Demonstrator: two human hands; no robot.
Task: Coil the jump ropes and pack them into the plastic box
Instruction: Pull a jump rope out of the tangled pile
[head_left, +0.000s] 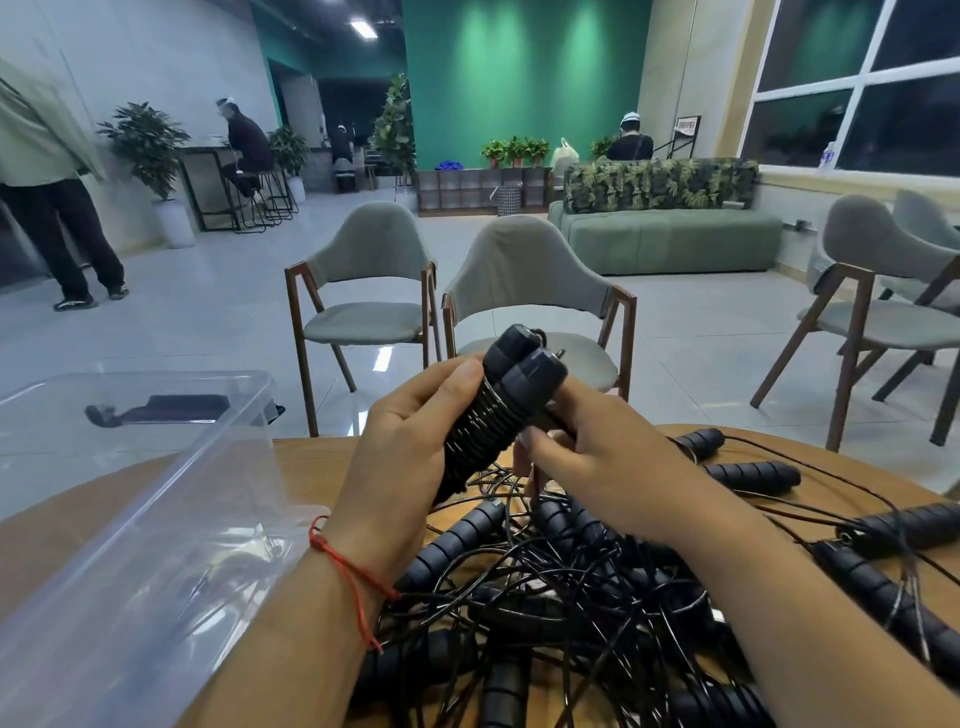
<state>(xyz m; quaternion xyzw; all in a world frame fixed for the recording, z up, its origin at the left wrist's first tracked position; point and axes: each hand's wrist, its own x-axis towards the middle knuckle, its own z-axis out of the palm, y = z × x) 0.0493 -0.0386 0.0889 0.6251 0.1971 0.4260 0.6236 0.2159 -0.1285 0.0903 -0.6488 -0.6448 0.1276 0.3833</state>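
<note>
Mostly wound rope (488, 421): a black jump rope, its two handles side by side and its cord coiled tightly around them, was held up between both grips, tilted with the handle caps pointing up and away.
Left grip (410, 441): a bare hand was clamped around the bundle's left side, with the thumb lying high near the caps.
Red string bracelet (343, 566): it was tied around the wrist behind the left grip.
Right grip (587, 457): a bare hand was closed on the bundle's right side, fingers curled behind it and the thumb tip by its lower part.
Loose ropes (571, 597): a tangled heap of black handles and thin cords lay directly beneath both grips and spread out to the right of the right grip.
Surface (311, 457): a wooden top lay under the heap, below the grips.
Plastic box (135, 379): clear and without a lid, it stood to the left of the left grip, its near wall close to that forearm.
Chairs (535, 291): two grey seats stood beyond the grips.
</note>
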